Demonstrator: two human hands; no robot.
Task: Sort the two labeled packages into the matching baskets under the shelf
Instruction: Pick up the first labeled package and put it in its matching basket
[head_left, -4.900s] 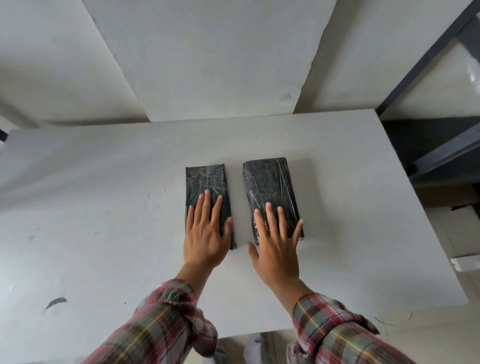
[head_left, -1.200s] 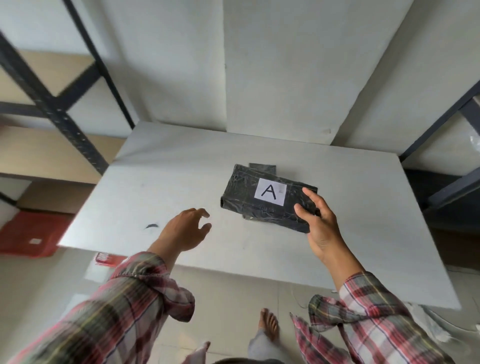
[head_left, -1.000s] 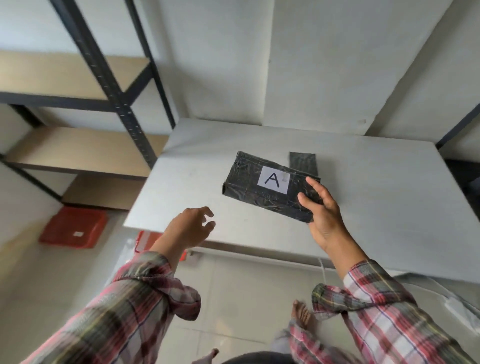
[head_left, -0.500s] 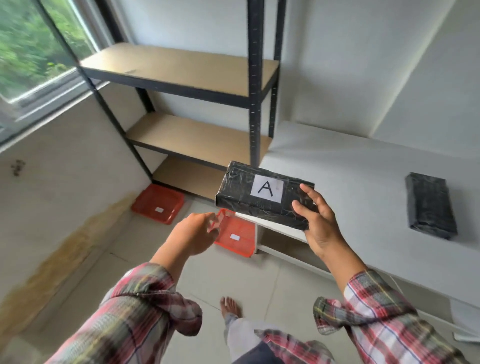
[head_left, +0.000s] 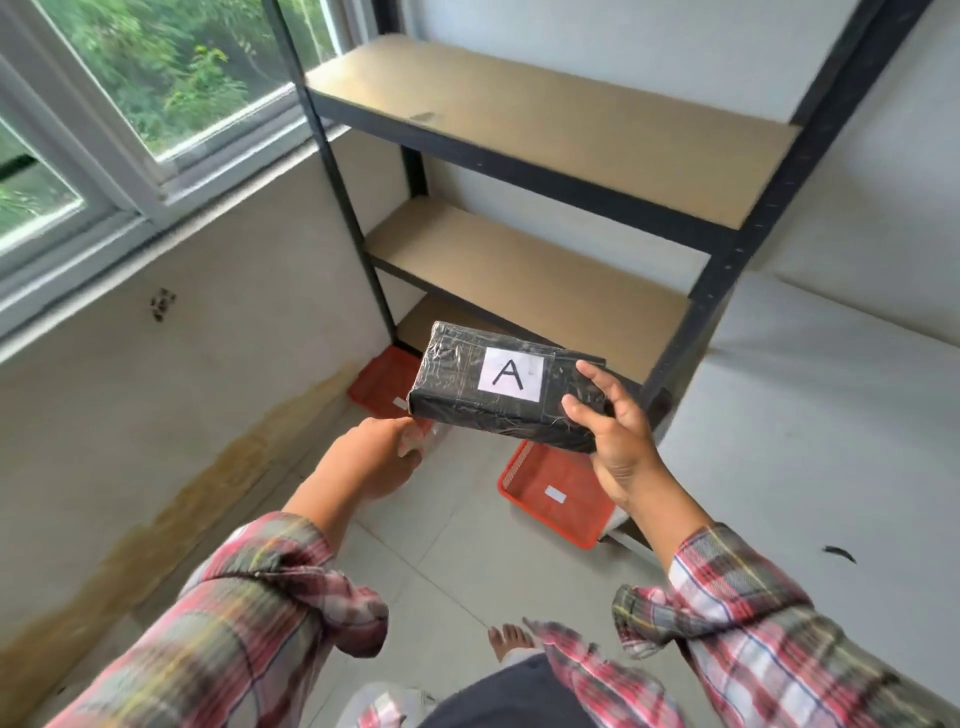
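Note:
My right hand (head_left: 610, 436) grips the right end of a black plastic-wrapped package (head_left: 462, 395) with a white label marked "A", held level in the air in front of the shelf. My left hand (head_left: 371, 457) hovers just below the package's left end, fingers loosely curled, holding nothing. Two red baskets sit on the floor: one (head_left: 382, 387) under the lowest shelf board, partly hidden by the package, and a nearer one (head_left: 556, 499) beside the shelf's front post, each with a small white tag. The second package is out of view.
A black metal shelf (head_left: 722, 291) with tan boards stands ahead. A white table (head_left: 810, 415) fills the right side. A window and low wall run along the left. Pale floor tiles and my bare foot (head_left: 511, 642) show below.
I have turned left from the table toward the shelf, carrying package A in my right hand. The second package has left the view and the baskets now lie below the package.

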